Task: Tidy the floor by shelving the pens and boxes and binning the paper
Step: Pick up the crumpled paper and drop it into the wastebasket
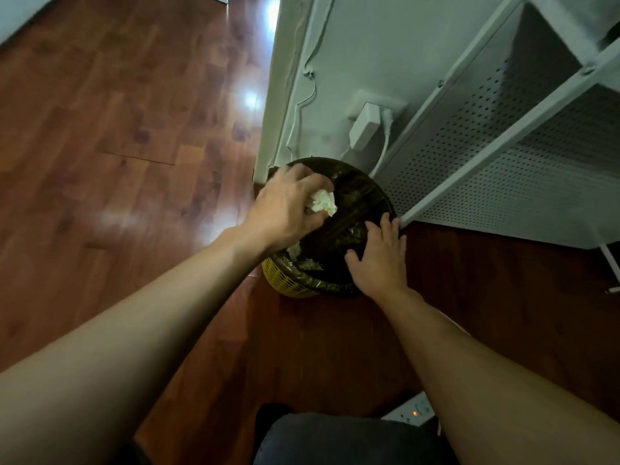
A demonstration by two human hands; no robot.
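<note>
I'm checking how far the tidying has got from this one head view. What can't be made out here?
- Bin contents: mostly hidden by the dark liner, the left hand and the right hand.
- Crumpled paper: partly covered by the left hand's fingers.
- Shelf unit: cut off by the right edge; no pens or boxes in view.
- Power strip: partly behind the right forearm.

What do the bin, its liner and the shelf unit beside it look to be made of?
Bin: yellow lattice basket, probably moulded plastic.
Liner: thin black plastic film, glossy and creased, folded over the rim.
Shelf unit: white-painted metal by the look of it, with perforated panels and screwed frame bars.
</note>
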